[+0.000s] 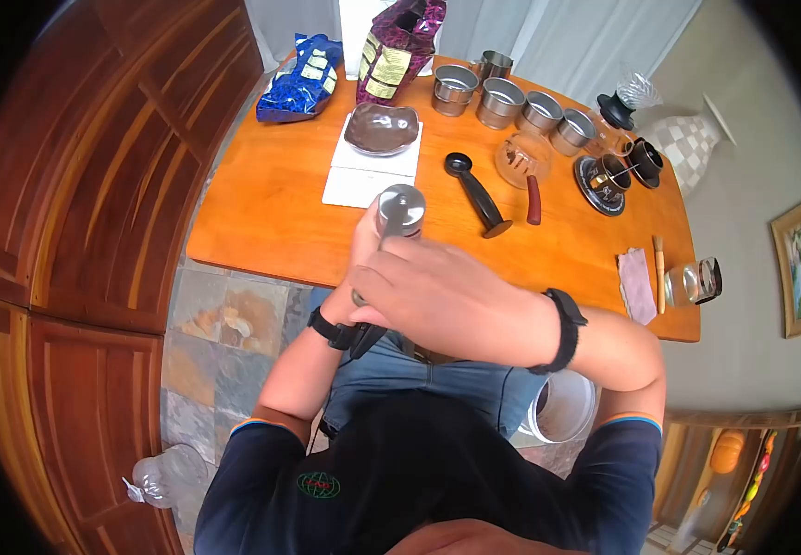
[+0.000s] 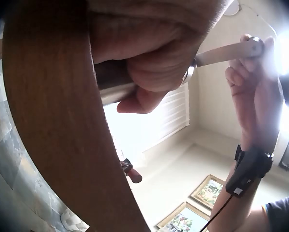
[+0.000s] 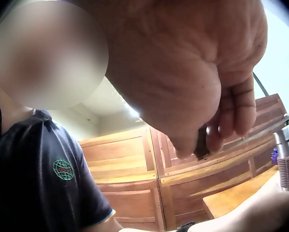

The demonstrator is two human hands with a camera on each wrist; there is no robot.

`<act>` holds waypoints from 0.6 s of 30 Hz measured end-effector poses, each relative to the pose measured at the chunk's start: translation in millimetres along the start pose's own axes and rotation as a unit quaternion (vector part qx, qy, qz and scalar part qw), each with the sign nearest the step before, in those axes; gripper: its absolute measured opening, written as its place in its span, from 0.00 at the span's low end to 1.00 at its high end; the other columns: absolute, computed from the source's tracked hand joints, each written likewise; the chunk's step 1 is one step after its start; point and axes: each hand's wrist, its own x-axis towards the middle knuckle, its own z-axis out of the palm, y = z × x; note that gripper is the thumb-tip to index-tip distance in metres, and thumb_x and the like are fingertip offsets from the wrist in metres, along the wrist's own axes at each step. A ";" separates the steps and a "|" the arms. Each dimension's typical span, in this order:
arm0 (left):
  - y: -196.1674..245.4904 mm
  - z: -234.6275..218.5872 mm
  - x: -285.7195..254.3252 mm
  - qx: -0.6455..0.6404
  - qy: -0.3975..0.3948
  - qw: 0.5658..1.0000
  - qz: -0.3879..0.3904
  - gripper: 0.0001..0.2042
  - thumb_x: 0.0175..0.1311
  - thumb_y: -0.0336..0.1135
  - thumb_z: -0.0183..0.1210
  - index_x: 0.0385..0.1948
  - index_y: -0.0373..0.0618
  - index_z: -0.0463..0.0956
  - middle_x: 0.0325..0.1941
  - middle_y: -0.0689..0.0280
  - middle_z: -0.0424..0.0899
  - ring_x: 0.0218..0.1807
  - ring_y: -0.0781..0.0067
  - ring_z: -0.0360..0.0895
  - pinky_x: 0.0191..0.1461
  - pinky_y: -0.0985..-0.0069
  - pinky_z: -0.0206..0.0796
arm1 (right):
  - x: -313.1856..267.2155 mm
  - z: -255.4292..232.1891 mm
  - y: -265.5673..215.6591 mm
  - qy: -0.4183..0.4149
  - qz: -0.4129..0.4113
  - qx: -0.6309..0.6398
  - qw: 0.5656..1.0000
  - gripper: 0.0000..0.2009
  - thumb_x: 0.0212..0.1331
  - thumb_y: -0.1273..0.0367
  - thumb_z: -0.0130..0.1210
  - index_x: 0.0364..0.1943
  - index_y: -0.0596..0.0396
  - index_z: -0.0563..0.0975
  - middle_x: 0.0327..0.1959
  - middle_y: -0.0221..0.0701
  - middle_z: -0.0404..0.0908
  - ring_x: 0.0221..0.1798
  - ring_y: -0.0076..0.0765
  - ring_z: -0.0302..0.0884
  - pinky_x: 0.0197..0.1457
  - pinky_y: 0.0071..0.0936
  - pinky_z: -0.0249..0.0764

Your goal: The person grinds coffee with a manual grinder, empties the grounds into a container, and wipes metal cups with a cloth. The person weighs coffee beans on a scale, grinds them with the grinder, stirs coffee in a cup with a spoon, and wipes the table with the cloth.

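Observation:
A silver hand coffee grinder (image 1: 402, 205) stands over the near edge of the table, its round lid facing up. My left hand (image 1: 364, 242) grips its body, and in the left wrist view the left hand (image 2: 154, 43) has its fingers wrapped round it. From the lid a flat metal crank (image 2: 227, 53) reaches out toward my right hand (image 1: 428, 287). The right fingers curl at the crank's outer end, where the knob is mostly hidden. In the right wrist view the grinder's ribbed body (image 3: 288, 169) shows at the right edge.
Beyond the hands, a brown bowl (image 1: 382, 129) sits on a white scale (image 1: 349, 188). A blue bag (image 1: 298, 81), a purple bag (image 1: 391, 55) and several metal cups (image 1: 500, 100) stand farther back. To the right are a black scoop (image 1: 479, 197), a glass server (image 1: 516, 165) and a cloth (image 1: 637, 285).

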 end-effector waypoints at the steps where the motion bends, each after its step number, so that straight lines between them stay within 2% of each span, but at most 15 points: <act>1: -1.5 -2.1 -1.2 0.104 -0.030 0.990 0.089 0.20 0.69 0.30 0.59 0.62 0.46 0.68 0.56 0.62 0.79 0.58 0.74 0.74 0.60 0.73 0.68 | 5.4 1.7 1.2 0.021 -0.025 0.010 0.999 0.09 0.62 0.64 0.60 0.36 0.55 0.76 0.33 0.34 0.76 0.42 0.40 0.76 0.46 0.35 0.74; 2: -2.0 -4.1 -1.7 0.206 -0.061 0.961 0.177 0.18 0.69 0.27 0.58 0.59 0.44 0.71 0.51 0.63 0.82 0.55 0.76 0.77 0.55 0.73 0.71 | 11.1 3.7 2.2 0.042 -0.051 0.020 0.998 0.10 0.62 0.63 0.58 0.34 0.55 0.75 0.31 0.34 0.76 0.40 0.40 0.76 0.45 0.35 0.74; 9: -1.2 -1.5 3.3 0.290 -0.059 0.928 0.226 0.18 0.68 0.27 0.58 0.59 0.44 0.71 0.52 0.64 0.82 0.54 0.76 0.77 0.55 0.73 0.71 | 31.3 15.1 6.7 0.096 -0.085 0.032 0.991 0.09 0.59 0.66 0.60 0.29 0.56 0.74 0.27 0.33 0.75 0.37 0.39 0.75 0.41 0.34 0.72; 18: -4.7 -14.2 -3.6 0.385 -0.048 0.871 0.301 0.17 0.68 0.26 0.59 0.58 0.43 0.71 0.52 0.64 0.82 0.54 0.75 0.78 0.54 0.73 0.71 | 39.1 16.1 9.9 0.115 -0.091 0.022 0.989 0.10 0.58 0.67 0.61 0.28 0.56 0.73 0.25 0.32 0.74 0.35 0.38 0.75 0.37 0.35 0.72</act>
